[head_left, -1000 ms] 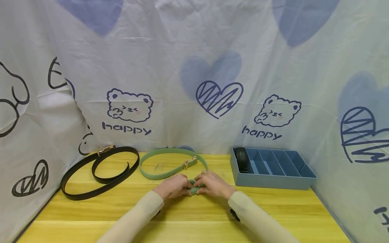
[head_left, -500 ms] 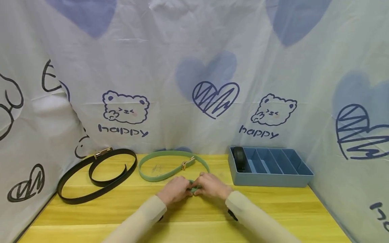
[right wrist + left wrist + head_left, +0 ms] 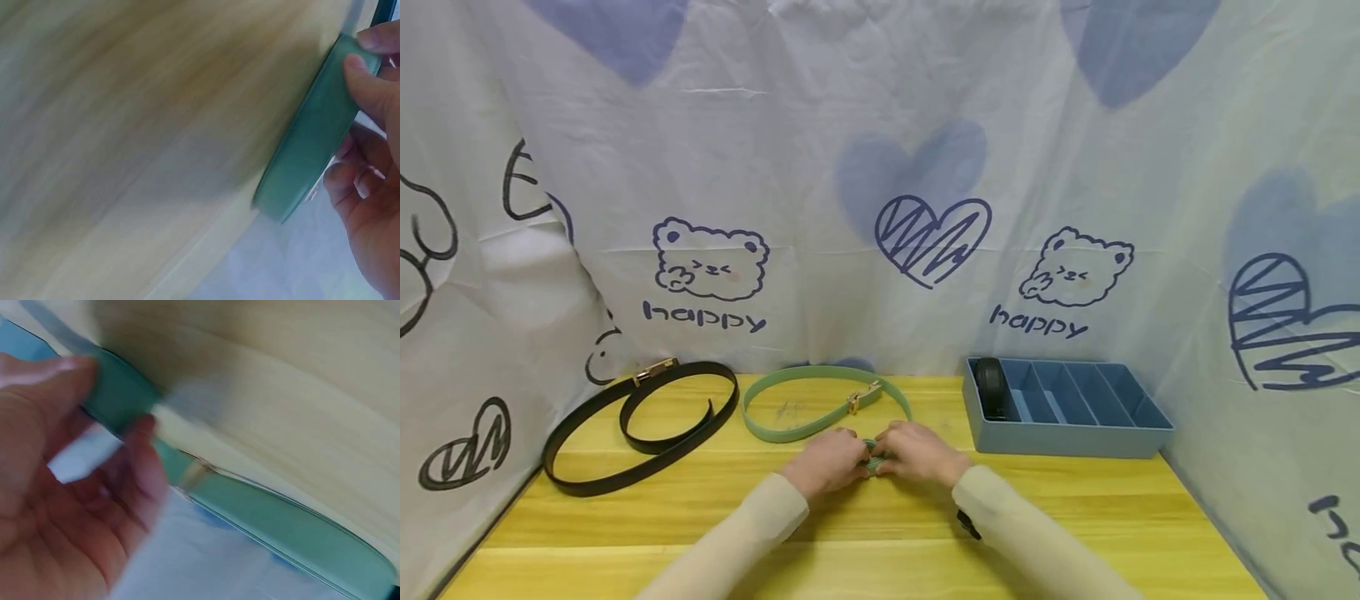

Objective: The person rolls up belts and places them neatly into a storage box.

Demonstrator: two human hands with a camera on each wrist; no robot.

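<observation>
While pale sleeves (image 3: pixel 730 540) are reaching in over the wooden table (image 3: pixel 880 558), a green belt is being worked just beyond them, its small coil (image 3: pixel 874 459) sitting between both hands. By the left hand (image 3: pixel 826 461), the green strap is being pinched between thumb and fingers. By the right hand (image 3: pixel 922 452), the coil's other side is being pinched likewise; both wrist views are showing this, the left one blurred.

Compared with a second ago, the coil's spiral face is now being mostly covered by the fingers, as the hands are being held closer around it. Probably the turns are being pressed tighter; how many are wound cannot be told.

Behind the hands, the rest of the green belt (image 3: pixel 786 435) is still lying in a wide loop, its gold buckle (image 3: pixel 853 403) showing, so much length is apparently being left uncoiled. Farther left, a black belt (image 3: pixel 597 487) is lying loosely looped, not being touched. To the right, a blue divided tray (image 3: pixel 1067 442) is standing, a black coil (image 3: pixel 991 387) being held in its leftmost compartment. At the back, a printed cloth (image 3: pixel 820 275) is hanging.
</observation>
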